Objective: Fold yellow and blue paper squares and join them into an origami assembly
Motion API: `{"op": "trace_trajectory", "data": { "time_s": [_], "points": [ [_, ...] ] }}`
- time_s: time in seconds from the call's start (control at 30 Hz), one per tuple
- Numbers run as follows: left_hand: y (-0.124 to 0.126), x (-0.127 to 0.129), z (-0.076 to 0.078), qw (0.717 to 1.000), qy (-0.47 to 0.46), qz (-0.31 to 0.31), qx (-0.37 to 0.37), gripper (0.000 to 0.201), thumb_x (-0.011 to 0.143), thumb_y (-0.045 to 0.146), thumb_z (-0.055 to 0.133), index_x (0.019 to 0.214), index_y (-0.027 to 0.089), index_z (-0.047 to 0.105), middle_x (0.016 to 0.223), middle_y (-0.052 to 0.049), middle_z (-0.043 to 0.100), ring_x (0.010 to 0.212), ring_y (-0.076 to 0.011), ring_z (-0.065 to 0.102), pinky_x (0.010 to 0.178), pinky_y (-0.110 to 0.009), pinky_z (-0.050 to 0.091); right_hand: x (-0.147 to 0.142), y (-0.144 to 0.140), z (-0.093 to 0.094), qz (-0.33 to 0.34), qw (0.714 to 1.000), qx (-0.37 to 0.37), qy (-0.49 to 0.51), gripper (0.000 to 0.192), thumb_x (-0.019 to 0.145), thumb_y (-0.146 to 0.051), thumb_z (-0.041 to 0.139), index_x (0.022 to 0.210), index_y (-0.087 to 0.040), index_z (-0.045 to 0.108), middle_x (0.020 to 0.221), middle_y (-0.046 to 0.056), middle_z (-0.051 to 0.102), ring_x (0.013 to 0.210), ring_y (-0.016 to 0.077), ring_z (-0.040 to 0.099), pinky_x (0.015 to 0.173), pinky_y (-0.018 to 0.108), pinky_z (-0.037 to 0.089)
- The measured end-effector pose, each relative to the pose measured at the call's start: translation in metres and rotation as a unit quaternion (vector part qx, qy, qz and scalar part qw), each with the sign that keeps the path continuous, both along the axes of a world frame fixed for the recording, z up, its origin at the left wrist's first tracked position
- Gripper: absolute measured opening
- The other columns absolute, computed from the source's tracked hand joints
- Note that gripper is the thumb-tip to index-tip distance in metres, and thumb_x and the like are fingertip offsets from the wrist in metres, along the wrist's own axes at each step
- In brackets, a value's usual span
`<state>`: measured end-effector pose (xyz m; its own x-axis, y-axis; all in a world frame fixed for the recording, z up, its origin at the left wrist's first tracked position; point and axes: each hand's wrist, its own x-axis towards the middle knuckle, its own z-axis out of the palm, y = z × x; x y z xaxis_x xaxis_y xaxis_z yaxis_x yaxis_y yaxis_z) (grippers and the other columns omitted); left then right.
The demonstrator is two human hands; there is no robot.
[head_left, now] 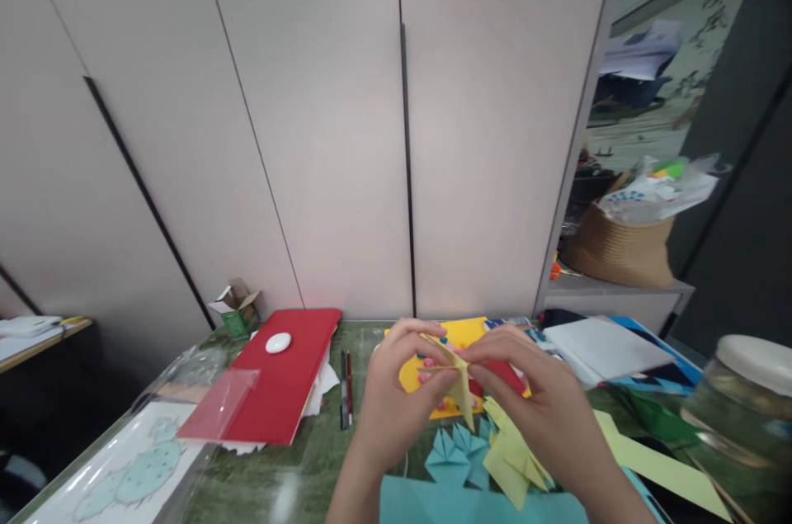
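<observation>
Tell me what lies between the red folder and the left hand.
In the head view, from red folder to left hand: white paper, a dark pen-like stick, then a thinner reddish one.

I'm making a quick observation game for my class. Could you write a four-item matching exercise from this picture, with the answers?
Things
1. Pale yellow folded paper
2. White oval object
3. Jar
4. Small green box

Places and states
A. At the right edge of the picture, topped with a white lid
B. Near the cabinet, flaps open
C. Between the fingers of the left hand and right hand
D. Lying on the red folder

Pairs: 1-C, 2-D, 3-A, 4-B
</observation>
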<state>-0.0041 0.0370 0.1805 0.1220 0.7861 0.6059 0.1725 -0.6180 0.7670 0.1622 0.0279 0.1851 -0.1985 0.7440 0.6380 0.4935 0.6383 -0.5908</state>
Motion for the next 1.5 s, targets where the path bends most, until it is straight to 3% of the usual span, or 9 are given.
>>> {"op": "trace_trajectory", "data": {
  "time_s": [0.23,0.73,0.9,1.03,1.13,1.27,1.5],
  "points": [
    [-0.001,-0.001,-0.001,1.0,0.009,-0.019,0.008,0.005,0.073,0.013,0.061,0.071,0.018,0.061,0.087,-0.004,0.056,0.087,-0.0173,0.055,0.079,-0.031,0.043,0.001,-0.004,0.003,-0.008,0.998,0.056,-0.022,0.009,0.083,-0.019,0.053,0.081,-0.023,0.06,0.078,0.001,0.063,0.081,0.0165,0.054,0.068,0.029,0.043],
    [0.001,0.007,-0.001,0.999,-0.036,0.006,-0.016,0.004,0.069,0.015,0.067,0.068,0.018,0.064,0.092,-0.005,0.055,0.092,-0.0178,0.054,0.076,-0.029,0.047,-0.001,-0.001,0.001,-0.029,0.993,0.115,0.013,0.008,0.077,-0.018,0.061,0.083,-0.022,0.06,0.081,0.001,0.064,0.084,0.0175,0.052,0.074,0.032,0.041],
    [0.002,0.004,-0.003,0.999,-0.039,-0.008,-0.03,0.004,0.069,0.016,0.067,0.069,0.018,0.064,0.091,-0.005,0.057,0.087,-0.0165,0.055,0.077,-0.029,0.045,0.001,-0.001,0.001,-0.016,0.997,0.071,0.026,0.005,0.079,-0.02,0.06,0.082,-0.023,0.06,0.08,0.0,0.064,0.083,0.0168,0.052,0.072,0.031,0.042],
    [0.005,0.004,-0.003,0.992,-0.089,-0.064,-0.064,0.005,0.069,0.017,0.067,0.067,0.017,0.062,0.08,-0.004,0.058,0.081,-0.0157,0.056,0.073,-0.027,0.043,0.005,-0.001,0.004,0.027,0.999,-0.005,0.021,0.008,0.083,-0.023,0.054,0.081,-0.024,0.062,0.083,0.0,0.064,0.085,0.0168,0.053,0.075,0.032,0.041],
    [0.006,0.007,-0.002,0.977,-0.15,-0.107,-0.105,0.009,0.069,0.021,0.067,0.065,0.016,0.06,0.077,-0.003,0.058,0.077,-0.015,0.056,0.071,-0.026,0.043,0.004,-0.002,0.006,0.029,0.999,-0.021,0.013,0.008,0.083,-0.022,0.054,0.081,-0.024,0.062,0.083,0.001,0.063,0.084,0.0173,0.053,0.075,0.033,0.041],
    [0.006,0.009,-0.002,0.971,-0.153,-0.129,-0.134,0.008,0.071,0.021,0.065,0.068,0.015,0.06,0.084,-0.006,0.061,0.084,-0.0183,0.057,0.075,-0.029,0.042,0.002,-0.004,0.006,0.013,1.0,0.001,-0.005,0.009,0.082,-0.02,0.054,0.077,-0.023,0.061,0.079,0.001,0.063,0.083,0.0177,0.053,0.075,0.034,0.039],
    [0.005,0.006,-0.002,0.984,-0.085,-0.119,-0.105,0.004,0.075,0.019,0.06,0.073,0.016,0.06,0.096,-0.007,0.058,0.095,-0.0196,0.054,0.082,-0.03,0.041,0.0,-0.005,0.004,-0.009,0.996,0.078,-0.034,0.009,0.082,-0.016,0.054,0.081,-0.022,0.061,0.077,0.001,0.062,0.077,0.0167,0.053,0.071,0.033,0.038]
  ]
}}
